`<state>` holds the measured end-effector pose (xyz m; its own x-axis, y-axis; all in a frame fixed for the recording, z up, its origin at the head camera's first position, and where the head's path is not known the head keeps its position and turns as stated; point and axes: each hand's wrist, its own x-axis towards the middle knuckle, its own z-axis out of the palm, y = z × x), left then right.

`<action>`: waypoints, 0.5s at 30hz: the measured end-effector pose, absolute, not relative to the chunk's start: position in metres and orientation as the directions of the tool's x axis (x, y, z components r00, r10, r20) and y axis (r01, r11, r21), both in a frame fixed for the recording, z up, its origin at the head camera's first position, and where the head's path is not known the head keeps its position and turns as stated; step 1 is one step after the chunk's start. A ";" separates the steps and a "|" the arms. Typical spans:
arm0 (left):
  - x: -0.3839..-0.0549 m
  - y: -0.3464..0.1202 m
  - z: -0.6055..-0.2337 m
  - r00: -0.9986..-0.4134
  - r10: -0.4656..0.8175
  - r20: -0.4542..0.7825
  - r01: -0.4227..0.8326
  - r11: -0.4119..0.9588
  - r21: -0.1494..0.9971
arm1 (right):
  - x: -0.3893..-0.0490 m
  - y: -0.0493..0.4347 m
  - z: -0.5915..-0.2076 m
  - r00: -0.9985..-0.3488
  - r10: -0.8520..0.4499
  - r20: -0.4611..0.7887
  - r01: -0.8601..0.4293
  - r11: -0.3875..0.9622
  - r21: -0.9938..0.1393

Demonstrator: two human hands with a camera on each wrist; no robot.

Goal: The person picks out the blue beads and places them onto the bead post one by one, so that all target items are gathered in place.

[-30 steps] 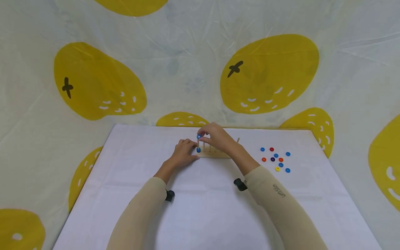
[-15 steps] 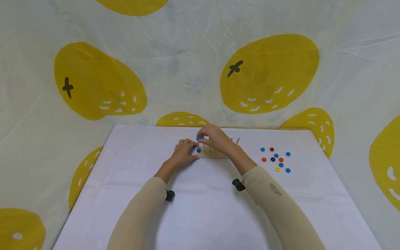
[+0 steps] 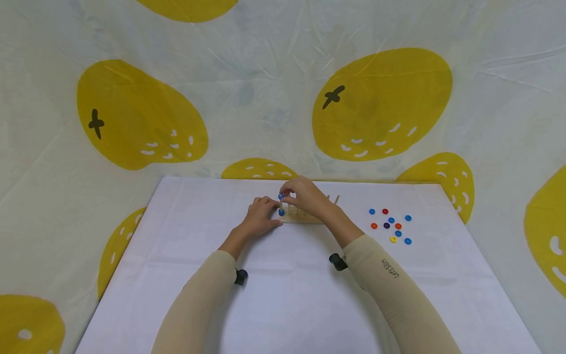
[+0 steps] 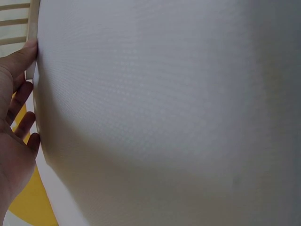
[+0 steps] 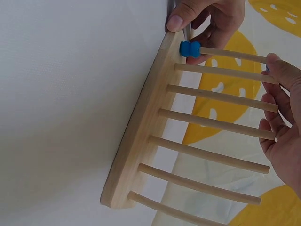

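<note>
Mid-frame in the head view, I have the right hand (image 3: 302,196) pinching a blue ring (image 3: 281,196) at the tip of the leftmost peg (image 5: 233,55); the left hand (image 3: 260,218) grips the end of the wooden base (image 5: 141,127) on the bench (image 3: 287,295). I'd judge the ring light, stiff and slick, best pinched by its rim; the base seems rigid but light enough to slide, so I'd hold its end.
</note>
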<state>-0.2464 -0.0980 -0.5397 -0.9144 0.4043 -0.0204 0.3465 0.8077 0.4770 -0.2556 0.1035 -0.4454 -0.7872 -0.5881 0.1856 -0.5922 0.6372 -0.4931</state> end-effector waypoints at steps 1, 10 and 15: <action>-0.247 -0.098 -0.540 -0.914 0.405 -0.021 0.347 0.807 0.477 | -0.256 0.104 -0.445 -0.788 -0.588 0.182 -0.590 0.638 -0.495; -0.248 -0.098 -0.541 -0.913 0.407 -0.024 0.348 0.808 0.476 | -0.257 0.106 -0.447 -0.785 -0.589 0.190 -0.597 0.640 -0.484; -0.249 -0.098 -0.543 -0.912 0.411 -0.024 0.351 0.808 0.473 | -0.258 0.107 -0.448 -0.776 -0.599 0.199 -0.611 0.634 -0.474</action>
<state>-0.2489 -0.0985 -0.5425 -0.9115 0.4105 -0.0240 0.3515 0.8081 0.4727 -0.2582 0.1069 -0.4479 -0.7757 -0.5989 0.1989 -0.6111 0.6343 -0.4735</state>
